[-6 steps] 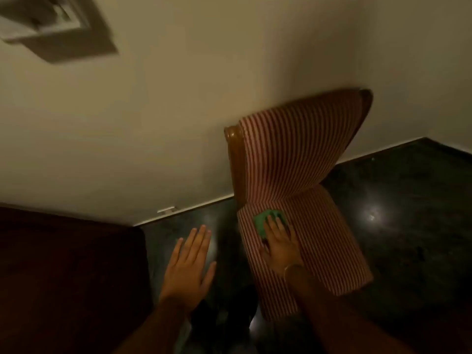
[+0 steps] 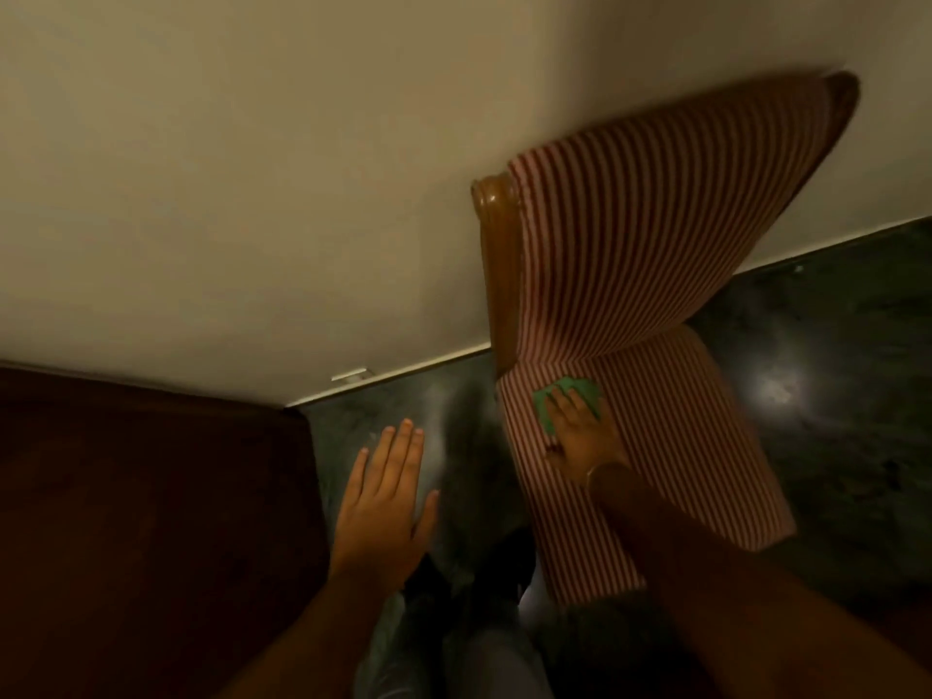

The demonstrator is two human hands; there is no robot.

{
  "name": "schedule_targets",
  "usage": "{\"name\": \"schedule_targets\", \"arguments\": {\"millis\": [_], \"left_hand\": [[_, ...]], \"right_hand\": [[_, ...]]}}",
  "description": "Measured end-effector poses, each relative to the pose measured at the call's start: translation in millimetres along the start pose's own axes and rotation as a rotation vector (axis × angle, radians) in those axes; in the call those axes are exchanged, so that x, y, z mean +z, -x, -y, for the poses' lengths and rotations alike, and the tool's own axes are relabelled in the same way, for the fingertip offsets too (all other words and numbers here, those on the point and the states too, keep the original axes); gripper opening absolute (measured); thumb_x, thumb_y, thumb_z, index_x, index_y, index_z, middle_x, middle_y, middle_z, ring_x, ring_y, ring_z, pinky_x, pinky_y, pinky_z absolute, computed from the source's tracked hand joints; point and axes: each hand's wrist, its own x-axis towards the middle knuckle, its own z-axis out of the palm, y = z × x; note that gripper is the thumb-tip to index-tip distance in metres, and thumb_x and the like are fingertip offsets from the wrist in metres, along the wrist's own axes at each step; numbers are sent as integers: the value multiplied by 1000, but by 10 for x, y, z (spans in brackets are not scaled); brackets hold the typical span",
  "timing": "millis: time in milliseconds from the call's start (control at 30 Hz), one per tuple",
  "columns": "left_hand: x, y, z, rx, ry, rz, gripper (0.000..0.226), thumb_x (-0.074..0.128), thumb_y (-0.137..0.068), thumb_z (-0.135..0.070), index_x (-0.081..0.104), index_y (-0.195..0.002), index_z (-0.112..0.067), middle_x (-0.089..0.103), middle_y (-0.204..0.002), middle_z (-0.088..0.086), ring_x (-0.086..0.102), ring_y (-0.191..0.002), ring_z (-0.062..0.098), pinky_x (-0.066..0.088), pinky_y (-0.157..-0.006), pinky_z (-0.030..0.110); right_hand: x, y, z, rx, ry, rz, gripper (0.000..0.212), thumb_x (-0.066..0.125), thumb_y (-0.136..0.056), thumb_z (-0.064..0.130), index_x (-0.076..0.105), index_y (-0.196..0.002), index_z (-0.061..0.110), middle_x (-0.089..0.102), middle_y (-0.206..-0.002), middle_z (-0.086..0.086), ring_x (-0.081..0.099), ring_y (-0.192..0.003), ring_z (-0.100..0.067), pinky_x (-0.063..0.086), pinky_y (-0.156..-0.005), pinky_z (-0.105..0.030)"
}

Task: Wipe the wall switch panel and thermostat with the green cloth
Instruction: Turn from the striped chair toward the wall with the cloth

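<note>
The green cloth (image 2: 543, 415) lies on the seat of a red-and-white striped chair (image 2: 696, 446), near the seat's back edge. My right hand (image 2: 580, 438) is on top of the cloth with its fingers curled over it, and green shows around the fingertips. To the left of the chair, my left hand (image 2: 388, 502) hangs flat over the dark floor with fingers apart and nothing in it. No switch panel or thermostat is in view.
The chair's striped back (image 2: 655, 219) with its wooden frame (image 2: 499, 274) leans against the beige wall (image 2: 252, 194). A dark brown piece of furniture (image 2: 151, 522) fills the lower left. Glossy dark floor (image 2: 832, 375) lies to the right. My legs (image 2: 454, 648) are below.
The view has tipped down, and the wall fixture at the top left has left the frame. My right hand has settled further over the cloth. My left hand has barely moved.
</note>
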Motion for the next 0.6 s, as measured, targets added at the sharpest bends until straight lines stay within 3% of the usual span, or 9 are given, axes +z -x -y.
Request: {"name": "schedule_targets", "arguments": {"millis": [133, 267, 400, 500, 567, 600], "left_hand": [[123, 90, 135, -66, -39, -8, 76, 40, -110, -53, 24, -173, -13, 19, -181, 5, 18, -168, 27, 11, -134, 46], [183, 125, 196, -90, -38, 31, 76, 39, -111, -53, 12, -174, -19, 11, -182, 2, 9, -169, 24, 6, -134, 44], [91, 165, 259, -114, -84, -22, 76, 47, -107, -51, 30, -172, -15, 27, -179, 4, 25, -166, 27, 17, -130, 46], [-174, 240, 309, -173, -112, -69, 76, 46, -103, -51, 40, -169, -13, 33, -177, 5, 33, -163, 27, 23, -127, 44], [-410, 313, 347, -208, -111, -128, 78, 49, -100, -52, 43, -167, -13, 35, -177, 5, 36, -162, 25, 22, -127, 40], [-563, 333, 373, -221, -109, -151, 80, 51, -98, -53, 44, -166, -13, 36, -176, 6, 36, -162, 24, 20, -128, 38]], "right_hand": [[110, -229, -114, 22, -4, 23, 92, 55, -104, 40, -7, -169, 20, -8, -179, -2, -7, -166, -25, 0, -135, -54], [209, -359, -170, 40, -99, -95, 75, 47, -107, 25, 6, -170, 22, 4, -179, 0, 3, -166, -23, 1, -136, -45], [86, -420, -161, 75, -343, -120, 53, 50, -110, 19, 39, -162, 20, 40, -168, -6, 33, -157, -30, 21, -133, -42], [-161, -286, -17, 63, -422, -131, 58, 55, -107, 15, 39, -162, 21, 55, -155, -14, 56, -139, -38, 46, -117, -50], [-289, -186, 117, 49, -459, -203, 66, 58, -104, 11, 36, -164, 24, 53, -158, -12, 55, -141, -37, 45, -118, -44], [-363, -98, 243, 46, -468, -220, 68, 60, -102, 7, 36, -163, 24, 50, -161, -11, 51, -145, -36, 39, -122, -33]]}}
